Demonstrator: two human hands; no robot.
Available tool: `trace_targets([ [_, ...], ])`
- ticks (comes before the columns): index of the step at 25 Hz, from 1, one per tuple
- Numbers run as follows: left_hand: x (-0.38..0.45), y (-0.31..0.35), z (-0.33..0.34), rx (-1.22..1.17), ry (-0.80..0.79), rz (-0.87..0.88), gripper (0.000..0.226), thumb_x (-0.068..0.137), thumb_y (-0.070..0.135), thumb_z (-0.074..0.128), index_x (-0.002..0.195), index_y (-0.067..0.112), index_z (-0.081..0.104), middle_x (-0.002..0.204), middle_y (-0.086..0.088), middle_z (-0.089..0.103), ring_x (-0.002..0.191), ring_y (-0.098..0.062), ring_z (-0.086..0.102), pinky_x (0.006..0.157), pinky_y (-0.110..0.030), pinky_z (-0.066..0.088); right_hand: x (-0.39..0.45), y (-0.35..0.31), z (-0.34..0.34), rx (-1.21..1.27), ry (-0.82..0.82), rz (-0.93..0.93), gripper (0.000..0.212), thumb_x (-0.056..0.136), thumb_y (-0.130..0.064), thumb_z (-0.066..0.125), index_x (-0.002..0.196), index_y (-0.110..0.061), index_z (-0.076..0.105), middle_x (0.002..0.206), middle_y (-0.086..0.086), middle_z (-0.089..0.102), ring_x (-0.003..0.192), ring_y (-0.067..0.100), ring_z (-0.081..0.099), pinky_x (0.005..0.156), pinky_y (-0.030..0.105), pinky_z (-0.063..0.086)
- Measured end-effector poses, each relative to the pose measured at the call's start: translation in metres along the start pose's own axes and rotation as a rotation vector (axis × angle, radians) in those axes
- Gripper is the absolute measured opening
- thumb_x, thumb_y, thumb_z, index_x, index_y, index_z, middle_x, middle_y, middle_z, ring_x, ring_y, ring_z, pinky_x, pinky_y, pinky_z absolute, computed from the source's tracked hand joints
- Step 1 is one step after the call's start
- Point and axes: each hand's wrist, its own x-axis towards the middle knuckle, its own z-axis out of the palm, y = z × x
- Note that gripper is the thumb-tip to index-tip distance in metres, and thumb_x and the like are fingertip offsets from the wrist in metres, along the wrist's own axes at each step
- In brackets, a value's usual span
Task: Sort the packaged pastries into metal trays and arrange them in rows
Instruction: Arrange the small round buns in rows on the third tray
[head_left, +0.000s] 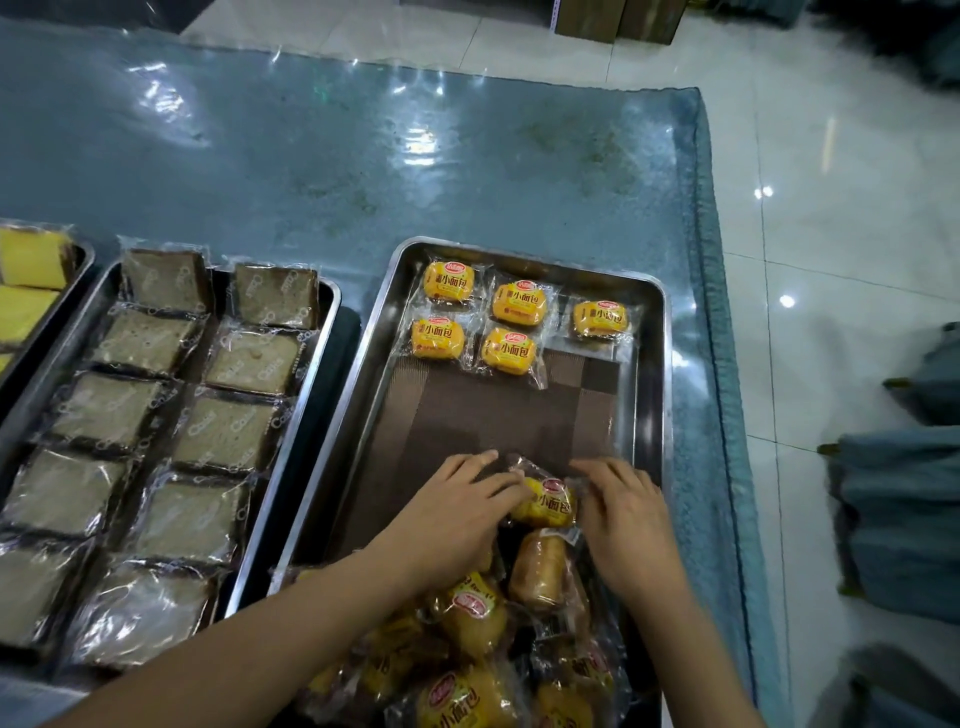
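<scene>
A metal tray with a brown mat holds several yellow packaged buns lined up at its far end. At the tray's near end lies a loose heap of the same buns. My left hand and my right hand are on either side of one packaged bun at the top of the heap. Both hands touch its clear wrapper, my left fingers on its left end and my right fingers at its right end.
Left of this tray, a second metal tray holds two columns of brown cake slices in clear wrap. A third tray with yellow cake shows at the far left. The blue plastic-covered table ends at the right over a tiled floor.
</scene>
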Motion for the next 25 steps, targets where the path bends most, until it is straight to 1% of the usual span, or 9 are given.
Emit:
trace_targets([
  [3,-0.003,0.004,0.002,0.018,-0.01,0.008,0.055,0.102,0.022,0.041,0.155,0.03,0.026,0.164,0.005,0.026,0.153,-0.024,0.011,0.122,-0.042,0.008,-0.014,0.0,-0.003,-0.015,0.014,0.01,0.025,0.098,-0.022,0.054,0.115,-0.033,0.069,0.108,-0.011,0.064,0.095,0.013,0.051,0.089,0.037,0.043],
  [6,-0.005,0.005,0.003,0.033,-0.037,0.005,0.05,0.104,0.024,0.037,0.153,0.029,0.033,0.163,0.006,0.028,0.153,-0.024,0.011,0.121,-0.042,0.008,-0.023,0.001,0.0,-0.032,-0.018,0.023,0.02,0.095,-0.019,0.06,0.104,-0.032,0.072,0.1,-0.009,0.07,0.087,0.017,0.056,0.083,0.038,0.044],
  [9,-0.004,0.006,0.002,0.025,-0.049,-0.004,0.048,0.105,0.027,0.035,0.153,0.031,0.034,0.164,0.006,0.026,0.153,-0.024,0.009,0.121,-0.042,0.006,-0.026,-0.001,0.001,-0.062,-0.071,0.055,0.026,0.099,-0.023,0.054,0.115,-0.035,0.07,0.109,-0.009,0.072,0.099,0.018,0.06,0.092,0.04,0.044],
  [13,-0.006,0.002,0.002,0.004,-0.035,-0.048,0.048,0.105,0.032,0.033,0.153,0.032,0.033,0.164,0.003,0.026,0.153,-0.026,0.009,0.122,-0.043,0.007,-0.018,-0.008,-0.005,-0.031,-0.151,0.059,0.038,0.104,-0.026,0.043,0.136,-0.04,0.059,0.134,-0.014,0.063,0.122,0.016,0.052,0.106,0.04,0.034],
  [15,-0.007,-0.001,0.001,-0.013,-0.015,-0.087,0.049,0.105,0.033,0.034,0.154,0.033,0.032,0.165,-0.002,0.02,0.152,-0.028,0.008,0.122,-0.045,0.008,-0.006,-0.014,-0.01,0.009,-0.197,0.063,0.04,0.105,-0.028,0.039,0.139,-0.04,0.055,0.14,-0.014,0.059,0.128,0.015,0.049,0.111,0.041,0.029],
  [17,-0.008,-0.003,-0.001,-0.031,-0.008,-0.127,0.048,0.105,0.035,0.034,0.153,0.036,0.031,0.167,-0.005,0.011,0.152,-0.029,0.006,0.122,-0.046,0.008,0.008,-0.021,-0.011,0.05,-0.243,0.083,0.041,0.105,-0.03,0.035,0.139,-0.038,0.056,0.142,-0.012,0.058,0.132,0.015,0.046,0.115,0.044,0.025],
  [19,-0.007,-0.007,-0.003,-0.043,-0.025,-0.153,0.048,0.105,0.035,0.034,0.153,0.04,0.029,0.167,-0.007,0.008,0.153,-0.031,0.004,0.122,-0.047,0.008,0.021,-0.026,-0.011,0.067,-0.261,0.085,0.041,0.105,-0.031,0.034,0.138,-0.037,0.057,0.142,-0.01,0.058,0.133,0.015,0.044,0.116,0.046,0.023],
  [22,-0.007,-0.012,-0.005,-0.043,-0.026,-0.17,0.048,0.104,0.035,0.035,0.151,0.042,0.03,0.163,-0.008,0.021,0.151,-0.031,0.01,0.121,-0.046,0.011,0.036,-0.034,-0.012,0.073,-0.247,0.042,0.041,0.105,-0.029,0.035,0.139,-0.035,0.057,0.145,-0.01,0.056,0.135,0.016,0.043,0.117,0.044,0.023],
  [25,-0.006,-0.014,-0.003,-0.057,-0.008,-0.17,0.047,0.102,0.036,0.037,0.149,0.041,0.033,0.151,-0.006,0.037,0.144,-0.029,0.023,0.118,-0.043,0.018,0.043,-0.043,-0.009,0.043,-0.225,0.001,0.042,0.106,-0.03,0.037,0.145,-0.035,0.05,0.152,-0.011,0.047,0.141,0.016,0.038,0.12,0.042,0.018],
])
